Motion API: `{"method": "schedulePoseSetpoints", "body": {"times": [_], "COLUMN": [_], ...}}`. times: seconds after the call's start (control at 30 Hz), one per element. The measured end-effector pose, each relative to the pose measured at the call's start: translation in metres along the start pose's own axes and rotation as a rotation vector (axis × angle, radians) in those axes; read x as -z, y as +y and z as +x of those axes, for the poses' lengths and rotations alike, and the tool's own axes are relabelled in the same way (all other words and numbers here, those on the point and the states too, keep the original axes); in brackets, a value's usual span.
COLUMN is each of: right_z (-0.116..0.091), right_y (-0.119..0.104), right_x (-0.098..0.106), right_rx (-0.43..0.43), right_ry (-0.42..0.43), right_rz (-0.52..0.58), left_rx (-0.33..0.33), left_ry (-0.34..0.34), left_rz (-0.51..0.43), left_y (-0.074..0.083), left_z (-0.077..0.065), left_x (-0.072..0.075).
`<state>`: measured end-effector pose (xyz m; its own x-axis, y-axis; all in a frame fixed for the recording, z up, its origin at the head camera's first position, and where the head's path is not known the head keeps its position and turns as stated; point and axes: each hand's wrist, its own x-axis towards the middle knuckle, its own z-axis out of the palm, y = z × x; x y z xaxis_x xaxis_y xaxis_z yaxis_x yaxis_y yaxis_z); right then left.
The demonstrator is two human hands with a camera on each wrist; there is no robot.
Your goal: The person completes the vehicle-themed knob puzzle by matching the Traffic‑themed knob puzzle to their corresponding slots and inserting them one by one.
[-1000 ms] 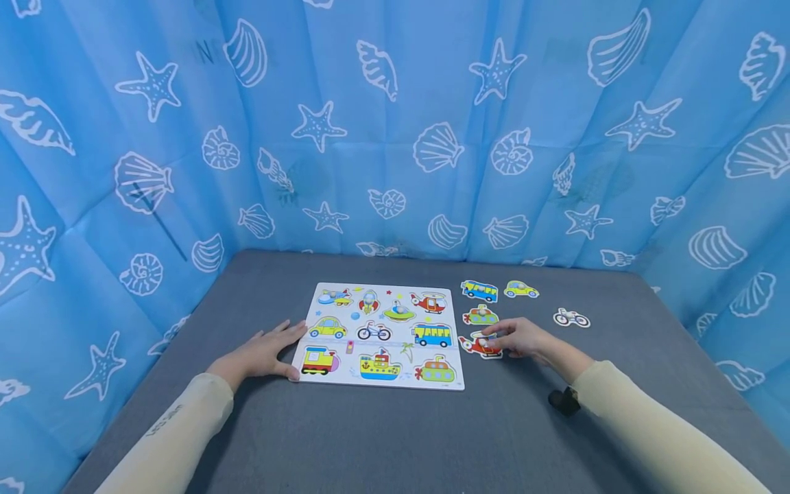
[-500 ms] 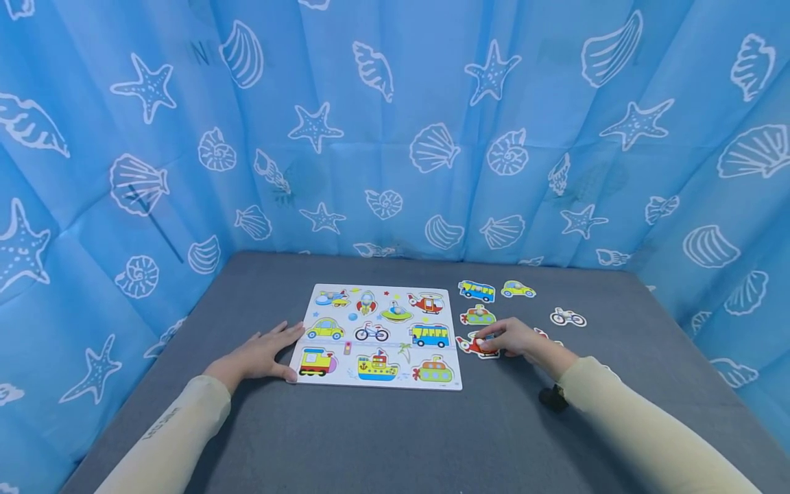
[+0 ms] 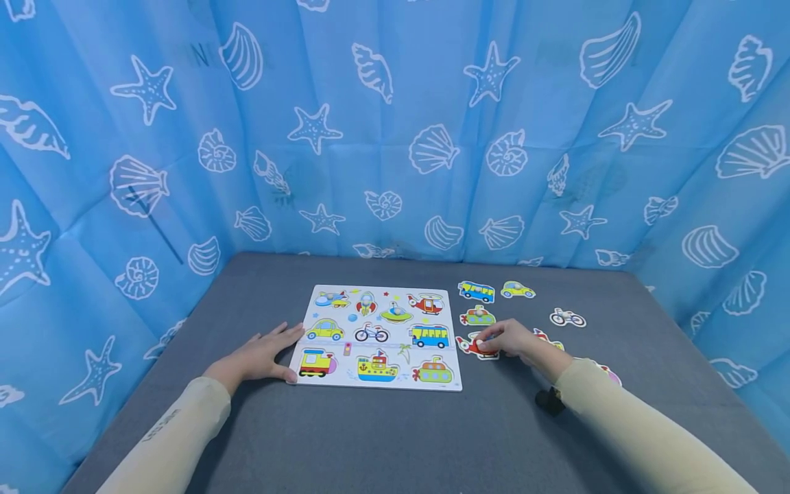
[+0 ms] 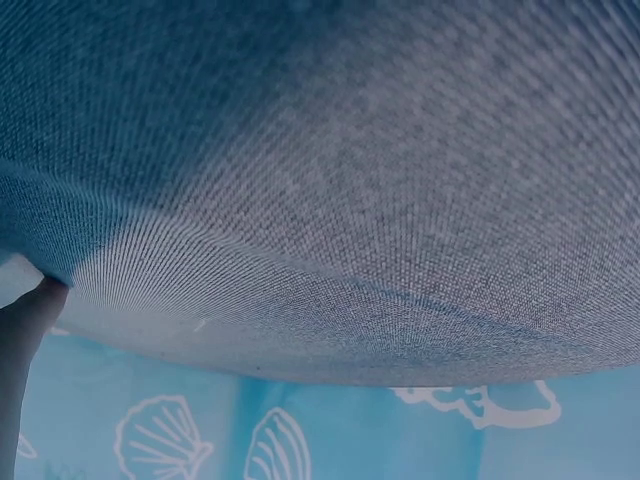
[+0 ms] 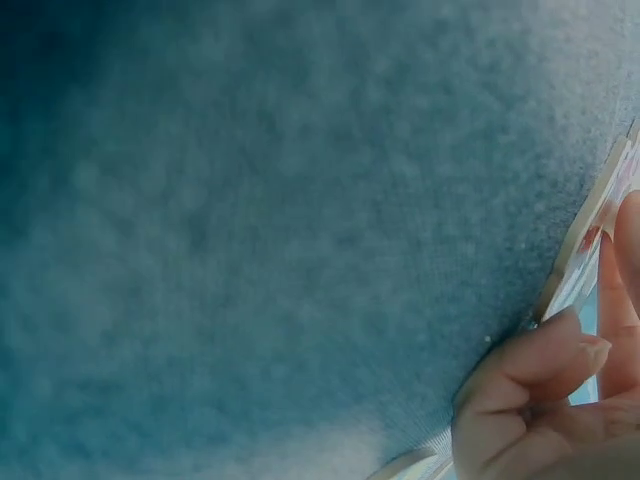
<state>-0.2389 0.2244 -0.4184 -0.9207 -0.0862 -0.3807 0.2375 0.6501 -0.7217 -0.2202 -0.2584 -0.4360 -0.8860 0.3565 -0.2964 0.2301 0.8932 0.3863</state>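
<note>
- Pinching the red helicopter piece (image 3: 469,345) near its middle, the right hand (image 3: 512,338) has thumb and forefinger clamped on it.
- That red helicopter piece sits just beside the right edge of the white puzzle board (image 3: 348,375); from where I stand, I can't tell whether the two touch.
- Over at the board's left edge rests the left hand (image 3: 264,355), its thumb at the near corner, well apart from the outstretched fingers.
- On the board, the airplane piece (image 3: 332,300), rocket piece (image 3: 367,303) and flying saucer piece (image 3: 396,313) sit in the far row, showing their knobs.
- Beyond the right hand, the submarine piece (image 3: 477,315) lies near the board, with the bus piece (image 3: 476,291) behind it and the car piece (image 3: 518,289) beside that.
- Farther right on the grey tabletop (image 3: 339,446) is the bicycle piece (image 3: 567,317).
- Two more pieces poke out past the right forearm, too covered for me to name.
- Blue seashell curtains (image 3: 382,103) hang behind everything.
</note>
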Motion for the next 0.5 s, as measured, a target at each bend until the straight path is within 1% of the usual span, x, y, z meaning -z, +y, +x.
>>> {"method": "schedulePoseSetpoints", "body": {"times": [0.2, 0.37, 0.5], "right_z": [-0.0011, 0.0011, 0.0028], "right_y": [0.0002, -0.0011, -0.0056], "right_x": [0.0027, 0.0045, 0.0046], "right_rx": [-0.022, -0.046, -0.062], "right_ry": [-0.003, -0.021, -0.034], "right_rz": [0.02, 0.034, 0.037], "left_rx": [0.003, -0.002, 0.001], "left_ry": [-0.004, -0.011, -0.013], "left_rz": [0.006, 0.005, 0.0], "left_y": [-0.0001, -0.0007, 0.0002], "left_z": [0.0005, 0.0011, 0.0005], "left_x": [0.0004, 0.0008, 0.0013]}}
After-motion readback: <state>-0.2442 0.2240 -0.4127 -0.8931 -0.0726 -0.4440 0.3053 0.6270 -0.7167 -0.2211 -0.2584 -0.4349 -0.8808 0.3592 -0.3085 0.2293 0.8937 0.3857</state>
